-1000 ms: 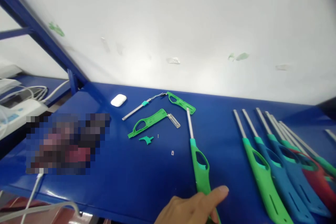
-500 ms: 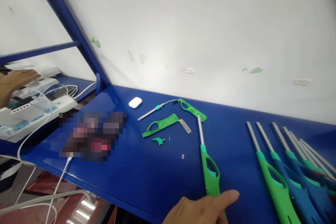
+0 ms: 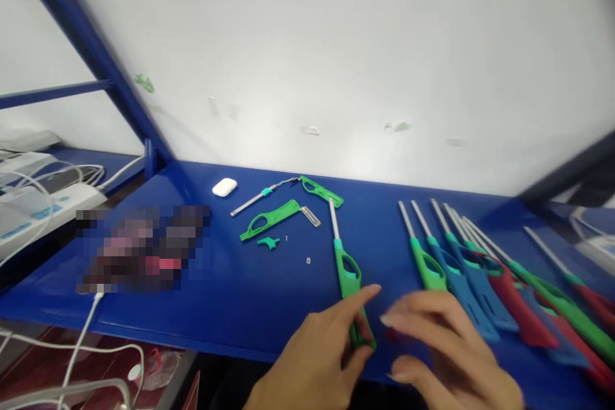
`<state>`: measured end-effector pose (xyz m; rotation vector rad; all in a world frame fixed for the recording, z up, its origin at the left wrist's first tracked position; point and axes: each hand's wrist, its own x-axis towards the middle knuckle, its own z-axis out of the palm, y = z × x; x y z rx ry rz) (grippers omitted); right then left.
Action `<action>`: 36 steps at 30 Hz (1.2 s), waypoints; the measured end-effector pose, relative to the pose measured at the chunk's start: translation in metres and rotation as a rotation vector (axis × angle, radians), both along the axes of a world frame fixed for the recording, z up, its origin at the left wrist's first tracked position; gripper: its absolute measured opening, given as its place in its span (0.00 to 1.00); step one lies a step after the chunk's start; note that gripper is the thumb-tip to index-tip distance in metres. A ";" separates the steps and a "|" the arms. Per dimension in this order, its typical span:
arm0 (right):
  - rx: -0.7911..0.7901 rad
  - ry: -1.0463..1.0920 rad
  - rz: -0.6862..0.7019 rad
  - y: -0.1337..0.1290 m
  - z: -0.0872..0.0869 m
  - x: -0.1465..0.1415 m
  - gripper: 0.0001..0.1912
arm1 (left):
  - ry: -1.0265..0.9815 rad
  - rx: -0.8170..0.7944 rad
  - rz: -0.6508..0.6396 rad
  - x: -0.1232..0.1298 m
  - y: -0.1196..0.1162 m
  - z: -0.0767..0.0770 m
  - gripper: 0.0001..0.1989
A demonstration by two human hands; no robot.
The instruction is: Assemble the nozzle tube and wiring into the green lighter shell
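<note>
At the far left, a white power strip (image 3: 52, 208) stands beyond the blue table (image 3: 230, 295); a pixelated patch (image 3: 144, 246) hides whatever lies nearer. Next come a rounded white case (image 3: 225, 187), a metal rod (image 3: 252, 201) with a teal sleeve, a green half-shell (image 3: 275, 216), a teal trigger (image 3: 269, 243) and a clear tank (image 3: 311, 216). The left hand (image 3: 310, 349) grasps the lower handle of a green lighter (image 3: 349, 275), which lies on the table, tube pointing away. Right of it, the blurred right hand (image 3: 446, 346) has its thumb and fingers parted (a dark-red bit (image 3: 391, 334) shows by the fingertips; I cannot tell whether it is held). Beyond lies a row of lighters (image 3: 480, 275), blue, red and green.
</note>
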<state>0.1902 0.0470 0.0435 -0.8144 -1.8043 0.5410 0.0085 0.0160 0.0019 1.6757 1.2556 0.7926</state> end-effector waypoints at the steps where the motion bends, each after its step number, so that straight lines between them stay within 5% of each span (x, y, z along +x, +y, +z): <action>1: -0.025 -0.014 0.029 0.001 0.002 -0.001 0.09 | -0.013 0.014 -0.005 0.000 0.000 0.001 0.40; 12: 0.031 -0.018 0.053 -0.007 -0.004 0.001 0.16 | -0.049 0.127 0.000 0.001 -0.001 0.000 0.40; 18: 0.121 0.066 -0.065 -0.010 -0.020 -0.006 0.12 | 0.021 0.183 -0.003 0.000 -0.003 0.003 0.40; 26: 0.125 0.076 -0.065 -0.011 -0.018 -0.015 0.11 | 0.073 0.227 -0.015 -0.001 -0.005 0.008 0.23; 32: 0.143 -0.022 0.002 -0.012 -0.010 -0.020 0.15 | 0.111 0.240 -0.042 -0.002 -0.005 0.006 0.18; 36: 0.169 0.001 -0.066 -0.013 -0.010 -0.021 0.08 | 0.128 0.242 -0.032 -0.002 -0.006 0.004 0.18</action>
